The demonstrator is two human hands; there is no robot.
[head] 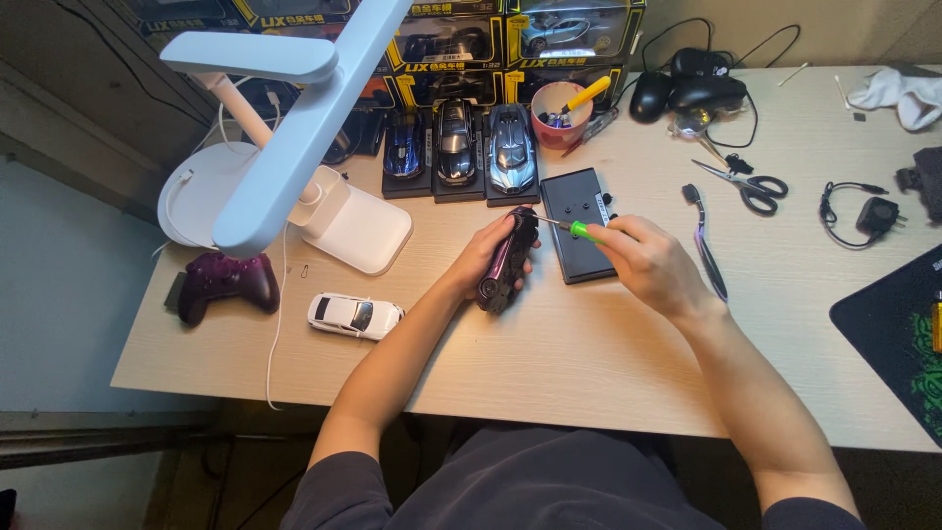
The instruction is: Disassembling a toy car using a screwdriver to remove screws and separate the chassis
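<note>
1. Far left on the pale wood-grain bench [589, 363]: dark plum gamepad [224, 283], matte plastic, rounded grips.
2. Above it, a white lamp [285, 128] with a round base and a long flat head, smooth plastic; thin white cable [278, 324] trailing off the front edge.
3. Near the front, a small glossy white car [354, 315], lying alone.
4. Along the back edge, stacked black boxes [461, 39] with yellow trim and clear windows, model cars inside.
5. In front of the boxes, three display cars [457, 147] on black plinths, side by side: blue, black, silver.
6. Left hand [486, 253] closed around a dark purple car [507, 260], held tilted just above the bench centre.
7. Right hand [648, 260] gripping a green-handled screwdriver [574, 230], metal tip touching the purple car.
8. Between the hands, a flat black plinth [581, 224], rectangular, matte.
9. Behind, a pink cup [561, 113] holding tools.
10. Further right: black mice [687, 88], scissors [751, 185], a dark toothbrush [706, 240], a black charger [868, 216], white cloth [898, 93], black mat [898, 339] at the edge.
</note>
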